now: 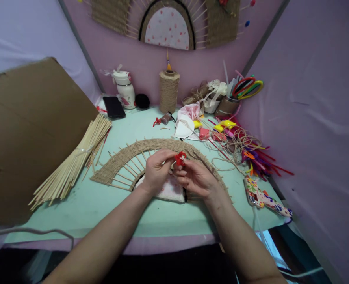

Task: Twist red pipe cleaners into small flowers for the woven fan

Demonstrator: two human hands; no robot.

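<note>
Between my two hands I hold a small red pipe-cleaner flower point(180, 158) with a pale bit at its middle. My left hand point(159, 167) pinches its left side, thumb and finger closed. From the right, the fingertips of my right hand point(196, 177) close on its lower edge. Under both hands lies a half-round fan point(109, 169) of woven twine on thin sticks. Its white centre panel point(171, 191) with pink spots is partly covered by my hands.
A bundle of thin sticks point(71, 161) and a cardboard sheet point(29, 130) are at left. Behind stand a bottle point(125, 90), a phone point(114, 107) and a twine spool point(168, 92). At right are pipe cleaners point(261, 159), scissors point(248, 87) and a patterned glue gun point(254, 191).
</note>
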